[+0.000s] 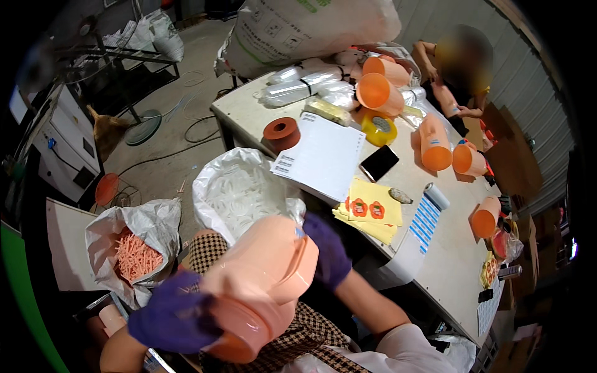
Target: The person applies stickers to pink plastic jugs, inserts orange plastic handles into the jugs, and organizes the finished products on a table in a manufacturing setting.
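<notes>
Apparently for balance, purple-gloved left hand (171,317) clamps fingers on glossy peach plastic jug (255,258); purple-gloved right hand (328,252) opposite, fingertips hidden, grip undetermined.

Tabletop (457,248) well lit; far left dim; fisheye rim black; left hand (177,314) blurred.

The left hand (174,317) is blurred. The peach plastic jug (258,264) hides the fingertips of the right hand (328,253) and part of the ring-filled white sack (214,174). The top edge crops the large printed sack (292,37). The co-worker's head (466,56) is blurred.
</notes>
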The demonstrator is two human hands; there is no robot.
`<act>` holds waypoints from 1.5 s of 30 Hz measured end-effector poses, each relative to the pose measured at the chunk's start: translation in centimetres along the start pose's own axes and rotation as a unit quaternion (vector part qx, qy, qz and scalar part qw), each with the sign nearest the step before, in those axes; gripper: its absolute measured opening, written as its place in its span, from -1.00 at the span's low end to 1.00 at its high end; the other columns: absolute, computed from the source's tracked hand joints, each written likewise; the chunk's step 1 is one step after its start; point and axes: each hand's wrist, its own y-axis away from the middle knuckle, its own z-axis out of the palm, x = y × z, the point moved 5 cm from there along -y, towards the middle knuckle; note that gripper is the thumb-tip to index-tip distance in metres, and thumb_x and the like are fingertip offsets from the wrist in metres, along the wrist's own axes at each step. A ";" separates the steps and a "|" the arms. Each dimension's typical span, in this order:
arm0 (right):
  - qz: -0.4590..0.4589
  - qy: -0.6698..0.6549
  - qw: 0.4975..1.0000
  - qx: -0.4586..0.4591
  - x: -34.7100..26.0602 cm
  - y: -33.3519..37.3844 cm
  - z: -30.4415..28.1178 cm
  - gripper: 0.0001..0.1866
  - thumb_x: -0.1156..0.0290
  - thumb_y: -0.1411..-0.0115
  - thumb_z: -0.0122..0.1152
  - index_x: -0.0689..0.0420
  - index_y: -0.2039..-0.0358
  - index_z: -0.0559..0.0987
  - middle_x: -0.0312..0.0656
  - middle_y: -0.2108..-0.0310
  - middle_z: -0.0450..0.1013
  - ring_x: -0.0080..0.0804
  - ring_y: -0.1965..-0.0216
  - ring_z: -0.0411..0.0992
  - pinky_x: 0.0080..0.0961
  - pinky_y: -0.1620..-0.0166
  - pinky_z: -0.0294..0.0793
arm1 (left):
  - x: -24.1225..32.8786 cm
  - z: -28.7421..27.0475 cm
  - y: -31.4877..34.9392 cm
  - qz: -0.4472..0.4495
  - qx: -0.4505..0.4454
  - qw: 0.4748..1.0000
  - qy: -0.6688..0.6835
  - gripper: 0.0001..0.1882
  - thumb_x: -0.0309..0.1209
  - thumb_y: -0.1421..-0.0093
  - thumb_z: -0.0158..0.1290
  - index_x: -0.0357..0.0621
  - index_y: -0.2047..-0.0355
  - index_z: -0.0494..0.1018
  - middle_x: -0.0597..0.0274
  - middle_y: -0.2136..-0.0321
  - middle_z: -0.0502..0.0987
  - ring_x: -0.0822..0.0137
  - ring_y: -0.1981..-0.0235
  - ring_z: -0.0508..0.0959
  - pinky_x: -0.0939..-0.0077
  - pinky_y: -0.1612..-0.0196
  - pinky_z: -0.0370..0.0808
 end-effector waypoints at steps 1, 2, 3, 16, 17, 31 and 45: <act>0.025 -0.017 0.999 0.012 1.8 1.8 -0.9 -0.55 0.35 -0.40 0.10 0.29 -0.21 0.34 -0.15 0.01 0.49 -0.47 0.09 0.50 -0.50 -0.03 0.52 | -1.2 -1.0 -0.8 -0.026 0.052 0.996 0.069 -0.71 -0.33 0.12 0.40 0.13 0.33 0.62 0.09 0.13 0.53 0.02 0.19 0.58 0.07 0.12 0.56; 0.004 0.010 0.999 0.050 2.9 5.0 -1.6 -0.56 0.35 -0.41 0.09 0.29 -0.21 0.35 -0.18 -0.01 0.49 -0.46 0.09 0.51 -0.49 -0.07 0.50 | -2.4 -1.9 -1.8 -0.044 0.107 0.983 0.141 -0.78 -0.38 0.15 0.40 0.05 0.44 0.63 0.01 0.05 0.54 -0.05 0.11 0.60 0.06 0.05 0.56; 0.060 0.176 0.983 0.006 3.3 7.1 -2.5 -0.59 0.35 -0.39 0.13 0.24 -0.17 0.44 -0.20 0.00 0.52 -0.47 0.06 0.50 -0.49 -0.09 0.49 | -3.0 -2.6 -3.0 -0.121 0.141 0.968 0.171 -0.88 -0.37 0.08 0.34 -0.01 0.53 0.60 -0.07 -0.03 0.54 -0.08 0.01 0.58 0.07 -0.04 0.52; -0.322 0.667 0.638 0.209 -16.2 -0.7 -20.6 -0.62 0.32 -0.04 0.44 0.20 0.14 0.66 -0.02 0.13 0.53 -0.11 0.09 0.52 -0.33 -0.01 0.52 | -17.4 20.6 -2.2 -0.332 -0.018 0.847 0.415 -0.55 -0.55 -0.15 -0.03 -0.27 -0.07 0.50 0.09 -0.04 0.56 0.20 -0.05 0.54 0.35 -0.15 0.45; -0.312 0.678 0.629 0.218 -16.5 -1.2 -21.3 -0.65 0.31 -0.05 0.44 0.19 0.17 0.67 -0.05 0.17 0.54 -0.13 0.13 0.53 -0.34 0.02 0.52 | -17.5 19.5 -2.4 -0.276 -0.015 0.926 0.258 -0.55 -0.56 -0.11 -0.02 -0.24 -0.05 0.51 0.07 -0.06 0.55 0.11 -0.08 0.52 0.31 -0.18 0.44; -0.310 0.614 0.694 0.211 -16.1 -2.0 -21.0 -0.77 0.44 0.02 0.46 0.22 0.32 0.68 -0.15 0.23 0.55 -0.30 0.21 0.55 -0.43 0.12 0.56 | -9.0 32.6 -28.7 -0.031 -0.161 0.980 -0.111 -0.28 -0.41 -0.17 -0.01 -0.26 -0.36 0.13 -0.03 0.18 0.60 0.14 0.02 0.58 0.04 -0.41 0.03; -0.356 0.690 0.572 0.263 -16.3 2.8 -19.3 -0.48 0.38 -0.04 0.43 0.23 -0.03 0.55 0.04 0.02 0.47 0.01 -0.02 0.44 -0.27 -0.10 0.43 | -10.4 34.3 -30.0 -0.106 -0.337 0.931 -0.089 -0.25 -0.35 -0.21 -0.09 -0.38 -0.39 0.02 -0.03 0.35 0.65 0.05 0.21 0.65 -0.07 -0.41 -0.06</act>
